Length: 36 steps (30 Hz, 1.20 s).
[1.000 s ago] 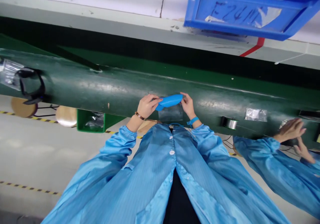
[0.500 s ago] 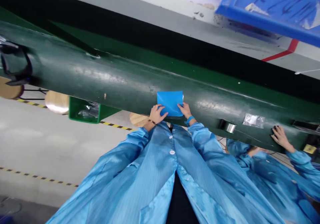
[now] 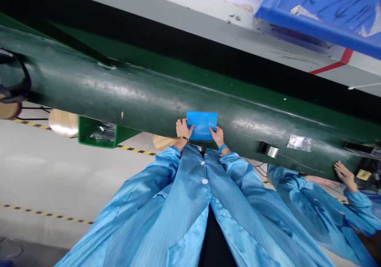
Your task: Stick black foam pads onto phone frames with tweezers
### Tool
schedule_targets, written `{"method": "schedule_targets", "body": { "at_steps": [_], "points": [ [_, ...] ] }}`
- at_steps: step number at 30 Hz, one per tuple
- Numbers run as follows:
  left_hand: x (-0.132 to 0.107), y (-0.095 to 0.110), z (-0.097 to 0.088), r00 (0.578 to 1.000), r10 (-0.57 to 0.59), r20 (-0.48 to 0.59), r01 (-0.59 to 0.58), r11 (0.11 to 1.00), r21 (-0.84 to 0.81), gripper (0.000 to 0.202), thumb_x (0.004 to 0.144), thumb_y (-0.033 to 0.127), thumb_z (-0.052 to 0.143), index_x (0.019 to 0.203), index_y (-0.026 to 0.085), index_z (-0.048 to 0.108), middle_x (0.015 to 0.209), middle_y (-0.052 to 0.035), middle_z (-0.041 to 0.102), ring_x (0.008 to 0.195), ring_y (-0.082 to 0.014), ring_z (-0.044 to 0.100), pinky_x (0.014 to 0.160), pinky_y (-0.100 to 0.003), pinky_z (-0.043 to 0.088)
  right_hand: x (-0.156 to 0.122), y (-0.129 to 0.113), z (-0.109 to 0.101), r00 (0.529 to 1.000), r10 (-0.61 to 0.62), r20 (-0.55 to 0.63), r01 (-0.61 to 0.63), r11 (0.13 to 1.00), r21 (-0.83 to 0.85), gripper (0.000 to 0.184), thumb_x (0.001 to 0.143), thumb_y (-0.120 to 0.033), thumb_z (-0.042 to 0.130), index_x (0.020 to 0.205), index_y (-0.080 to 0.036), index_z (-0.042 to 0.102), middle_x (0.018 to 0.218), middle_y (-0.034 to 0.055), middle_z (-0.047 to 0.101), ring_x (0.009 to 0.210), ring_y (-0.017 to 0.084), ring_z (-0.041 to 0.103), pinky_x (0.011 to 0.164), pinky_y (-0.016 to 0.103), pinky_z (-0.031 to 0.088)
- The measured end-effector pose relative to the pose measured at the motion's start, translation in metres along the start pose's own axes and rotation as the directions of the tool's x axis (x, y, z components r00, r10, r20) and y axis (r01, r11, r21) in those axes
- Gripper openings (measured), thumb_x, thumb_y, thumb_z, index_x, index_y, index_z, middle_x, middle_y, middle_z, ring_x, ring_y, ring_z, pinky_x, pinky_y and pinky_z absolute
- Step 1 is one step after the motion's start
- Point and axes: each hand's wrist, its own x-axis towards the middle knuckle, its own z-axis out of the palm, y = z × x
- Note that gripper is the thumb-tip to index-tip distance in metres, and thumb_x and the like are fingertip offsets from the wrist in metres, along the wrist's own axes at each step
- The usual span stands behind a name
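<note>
A glossy blue rectangular sheet (image 3: 201,124) lies on the dark green bench (image 3: 143,100) right in front of my body. My left hand (image 3: 183,129) grips its left edge, with the thumb on top and the fingers at the outer side. At the lower right corner, my right hand (image 3: 218,135) pinches the sheet, its thumb resting on the surface. Whether anything lies beneath the sheet is hidden.
To the right are a wire spool (image 3: 269,149), a clear plastic bag (image 3: 299,143) and a co-worker's hand (image 3: 345,175). A green bin (image 3: 97,142) and stools (image 3: 63,122) stand below left. A blue tray (image 3: 327,24) sits on the upper ledge.
My left hand has shifted from the sheet's lower left corner up to its left edge. My right hand has slid slightly down the right side. The co-worker's hand has moved rightward.
</note>
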Motion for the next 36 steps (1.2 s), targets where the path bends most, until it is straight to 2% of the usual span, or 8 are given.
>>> {"method": "schedule_targets", "body": {
  "at_steps": [5, 12, 18, 22, 25, 30, 33, 36],
  "points": [
    [-0.002, 0.001, -0.004, 0.966, 0.248, 0.074, -0.250, 0.968, 0.024, 0.071, 0.100, 0.048, 0.062, 0.162, 0.015, 0.053, 0.177, -0.0175, 0.035, 0.163, -0.0405, 0.032, 0.135, -0.054, 0.027, -0.015, -0.013, -0.005, 0.977, -0.080, -0.199, 0.044, 0.984, -0.175, 0.070, 0.102, -0.056, 0.061, 0.149, -0.006, 0.054, 0.148, 0.0307, 0.058, 0.139, 0.044, 0.055, 0.116, 0.062, 0.046],
    [0.006, 0.011, 0.007, 0.820, 0.534, 0.206, -0.558, 0.826, 0.076, 0.079, 0.104, 0.054, 0.051, 0.172, 0.014, 0.040, 0.184, -0.0139, 0.019, 0.171, -0.0370, 0.017, 0.141, -0.056, 0.012, -0.014, -0.027, -0.010, 0.916, -0.396, -0.064, 0.347, 0.862, -0.370, 0.072, 0.110, -0.048, 0.041, 0.174, -0.016, 0.029, 0.185, 0.0145, 0.014, 0.171, 0.034, 0.006, 0.137, 0.058, 0.017],
    [-0.003, 0.024, 0.016, 0.791, 0.542, 0.286, -0.558, 0.829, -0.029, 0.080, 0.098, 0.054, 0.062, 0.169, 0.021, 0.047, 0.183, -0.0110, 0.023, 0.172, -0.0350, 0.017, 0.142, -0.054, 0.008, -0.001, -0.013, -0.018, 0.912, -0.408, 0.044, 0.390, 0.830, -0.399, 0.071, 0.107, -0.044, 0.047, 0.172, -0.018, 0.034, 0.182, 0.0143, 0.025, 0.169, 0.033, 0.014, 0.136, 0.058, 0.020],
    [-0.001, 0.027, 0.014, 0.897, 0.387, 0.214, -0.387, 0.921, -0.047, 0.072, 0.097, 0.053, 0.067, 0.162, 0.026, 0.055, 0.180, -0.0098, 0.033, 0.167, -0.0350, 0.029, 0.140, -0.051, 0.019, 0.009, -0.014, -0.025, 0.958, -0.280, -0.059, 0.240, 0.900, -0.365, 0.074, 0.102, -0.050, 0.058, 0.165, -0.016, 0.040, 0.175, 0.0228, 0.032, 0.160, 0.038, 0.031, 0.129, 0.058, 0.033],
    [0.000, 0.025, 0.012, 0.998, 0.022, 0.067, -0.018, 0.998, -0.064, 0.075, 0.096, 0.050, 0.069, 0.160, 0.014, 0.051, 0.170, -0.0242, 0.040, 0.157, -0.0417, 0.040, 0.131, -0.056, 0.035, 0.018, -0.018, -0.029, 0.980, -0.088, -0.177, 0.032, 0.954, -0.298, 0.088, 0.092, -0.053, 0.074, 0.158, -0.007, 0.039, 0.159, 0.0342, 0.045, 0.144, 0.045, 0.048, 0.118, 0.060, 0.044],
    [-0.015, 0.020, 0.016, 0.903, -0.430, 0.030, 0.427, 0.884, -0.192, 0.072, 0.087, 0.037, 0.081, 0.145, 0.007, 0.051, 0.140, -0.0309, 0.059, 0.136, -0.0419, 0.060, 0.117, -0.058, 0.048, 0.024, -0.023, -0.030, 0.992, 0.085, -0.088, -0.098, 0.981, -0.165, 0.063, 0.087, -0.045, 0.082, 0.137, -0.016, 0.056, 0.112, 0.0142, 0.074, 0.097, 0.029, 0.071, 0.090, 0.042, 0.058],
    [-0.028, 0.018, 0.016, 0.852, -0.512, 0.109, 0.519, 0.800, -0.302, 0.062, 0.082, 0.038, 0.086, 0.132, 0.017, 0.057, 0.118, -0.0171, 0.070, 0.118, -0.0327, 0.071, 0.106, -0.049, 0.056, 0.014, -0.030, -0.034, 0.999, 0.020, 0.028, -0.018, 0.995, -0.095, 0.028, 0.094, -0.040, 0.076, 0.108, -0.019, 0.066, 0.091, 0.0028, 0.072, 0.083, 0.021, 0.068, 0.086, 0.038, 0.056],
    [-0.031, 0.017, 0.010, 0.815, -0.563, 0.138, 0.567, 0.724, -0.393, 0.059, 0.078, 0.040, 0.090, 0.124, 0.019, 0.060, 0.120, -0.0169, 0.070, 0.127, -0.0342, 0.068, 0.112, -0.051, 0.053, -0.007, -0.046, -0.044, 0.982, -0.136, 0.129, 0.137, 0.991, -0.001, 0.018, 0.095, -0.038, 0.070, 0.098, -0.021, 0.066, 0.089, 0.0009, 0.071, 0.083, 0.020, 0.065, 0.087, 0.035, 0.055]
  ]
}}
